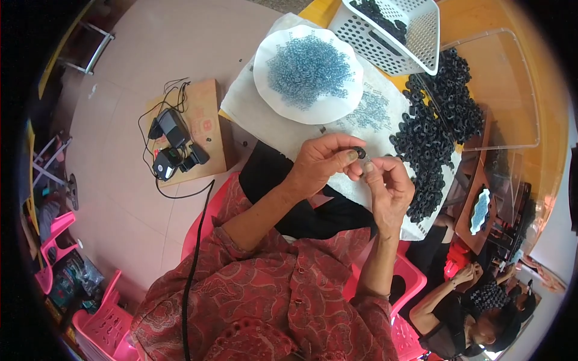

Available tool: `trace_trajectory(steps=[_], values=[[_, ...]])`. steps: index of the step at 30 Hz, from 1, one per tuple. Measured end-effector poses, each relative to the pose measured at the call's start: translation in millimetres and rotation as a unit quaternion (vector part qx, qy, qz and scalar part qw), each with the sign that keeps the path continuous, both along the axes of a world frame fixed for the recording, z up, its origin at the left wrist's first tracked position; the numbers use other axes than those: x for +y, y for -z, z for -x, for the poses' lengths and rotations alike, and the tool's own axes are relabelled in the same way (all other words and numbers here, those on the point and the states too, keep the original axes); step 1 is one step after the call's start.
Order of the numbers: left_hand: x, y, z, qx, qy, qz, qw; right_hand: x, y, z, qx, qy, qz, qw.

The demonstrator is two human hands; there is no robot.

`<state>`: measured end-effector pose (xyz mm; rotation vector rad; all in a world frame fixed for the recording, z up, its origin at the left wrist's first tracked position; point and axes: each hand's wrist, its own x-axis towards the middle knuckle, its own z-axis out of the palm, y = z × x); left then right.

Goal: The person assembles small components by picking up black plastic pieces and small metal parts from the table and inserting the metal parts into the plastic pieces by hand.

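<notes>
Above the near edge of a white cloth (253, 96), both my hands meet at fingertip height. My left hand (319, 161) pinches a small black ring-like plastic part (360, 153) between thumb and finger. Just right of it, my right hand (390, 191) is closed in a pinch close to the part; what its fingertips hold is too small to make out. Beyond my hands stands a scalloped white plate (261, 72) heaped with small silvery coil-like pieces (310, 69). More such pieces (370, 112) lie loose on the cloth. A heap of black plastic parts (424, 135) spreads on the right.
A white perforated basket (355, 30) holding black parts stands at the far right, beside a clear plastic tray (536, 96). Left on the floor, a cardboard box (211, 114) carries black devices and cables. Pink chairs (105, 319) stand lower left. Another person (445, 313) sits lower right.
</notes>
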<state>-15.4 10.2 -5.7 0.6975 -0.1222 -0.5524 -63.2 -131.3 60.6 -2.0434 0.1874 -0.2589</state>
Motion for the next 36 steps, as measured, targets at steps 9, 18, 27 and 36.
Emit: trace_trajectory(steps=[9, 18, 27, 36], values=[[2, -5, 0, -0.03, -0.001, -0.035, 0.999, 6, -20, -3, -0.028, -0.064, 0.173, 0.982], [2, -6, 1, -0.063, -0.002, -0.053, 0.997, 5, -29, -3, 0.037, -0.081, 0.206, 0.975], [2, -6, 1, -0.072, 0.002, -0.05, 0.996, 2, -31, -4, 0.073, -0.081, 0.203, 0.973], [1, -1, 1, -0.072, 0.002, -0.04, 0.997, 2, -29, -4, 0.093, -0.058, 0.182, 0.977]])
